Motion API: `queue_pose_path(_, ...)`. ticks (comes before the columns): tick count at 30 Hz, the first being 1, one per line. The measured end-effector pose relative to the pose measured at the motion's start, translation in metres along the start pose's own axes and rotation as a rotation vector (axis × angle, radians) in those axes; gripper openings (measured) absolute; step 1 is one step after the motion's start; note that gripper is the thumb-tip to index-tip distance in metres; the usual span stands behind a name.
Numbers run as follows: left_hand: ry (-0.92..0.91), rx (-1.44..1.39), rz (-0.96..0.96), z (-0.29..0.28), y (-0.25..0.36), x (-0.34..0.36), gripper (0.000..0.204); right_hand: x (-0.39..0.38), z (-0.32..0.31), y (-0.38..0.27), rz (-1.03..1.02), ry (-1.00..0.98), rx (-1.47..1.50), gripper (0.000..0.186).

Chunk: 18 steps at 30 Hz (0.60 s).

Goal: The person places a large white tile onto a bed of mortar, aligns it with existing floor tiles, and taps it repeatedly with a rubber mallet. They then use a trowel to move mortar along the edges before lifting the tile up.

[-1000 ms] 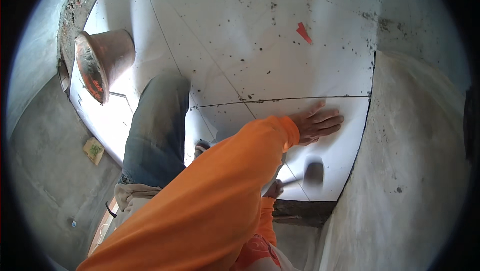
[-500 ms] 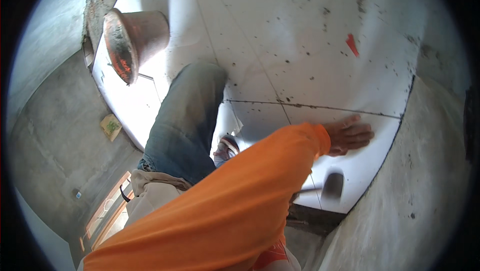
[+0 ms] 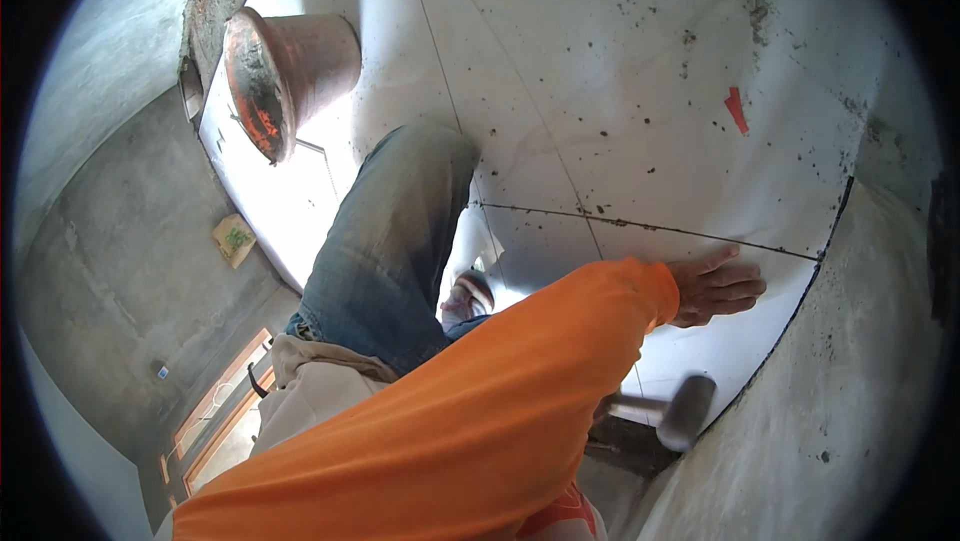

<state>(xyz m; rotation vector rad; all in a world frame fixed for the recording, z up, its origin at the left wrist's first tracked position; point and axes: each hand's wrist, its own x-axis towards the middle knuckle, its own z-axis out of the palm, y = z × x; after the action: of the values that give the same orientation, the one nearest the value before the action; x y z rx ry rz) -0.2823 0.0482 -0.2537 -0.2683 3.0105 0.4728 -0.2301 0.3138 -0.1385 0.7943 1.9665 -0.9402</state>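
My left hand (image 3: pixel 718 288), at the end of a long orange sleeve, lies flat with fingers spread on a white floor tile (image 3: pixel 770 286) beside the wall. Below it, a rubber mallet (image 3: pixel 688 413) with a dark grey head is held near the tile's edge, slightly blurred. Its pale handle runs left under my sleeve, where my right hand (image 3: pixel 604 408) grips it; most of that hand is hidden. A dark joint with crumbs of mortar separates this tile from the ones beyond.
A mortar-stained bucket (image 3: pixel 312 66) lies on its side at the upper left. A red scrap (image 3: pixel 737 111) rests on the speckled tiles. Along the right rises a grey plastered wall (image 3: pixel 800 421). My bent jeans-clad leg (image 3: pixel 390 231) takes up the middle. A dark recess (image 3: pixel 632 444) borders the tile.
The mallet has shifted right and downward, off the tile's face toward its lower edge. My left hand keeps its place on the tile, while the whole view has shifted slightly.
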Motion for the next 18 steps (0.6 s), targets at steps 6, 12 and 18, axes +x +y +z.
queue_pose_path(6, 0.071, 0.021, -0.030, 0.006, 0.002, 0.004, 0.063, 0.005, 0.021, 0.010, -0.005, 0.020, 0.009, 0.027)
queue_pose_path(12, 0.028, -0.132, -0.008, 0.014, 0.009, 0.001, 0.074, 0.004, 0.034, 0.040, -0.035, 0.042, 0.003, 0.028)
queue_pose_path(18, 0.044, -0.126, -0.053, 0.008, 0.015, 0.005, 0.074, 0.019, 0.019, 0.063, -0.028, 0.061, 0.322, 0.023)
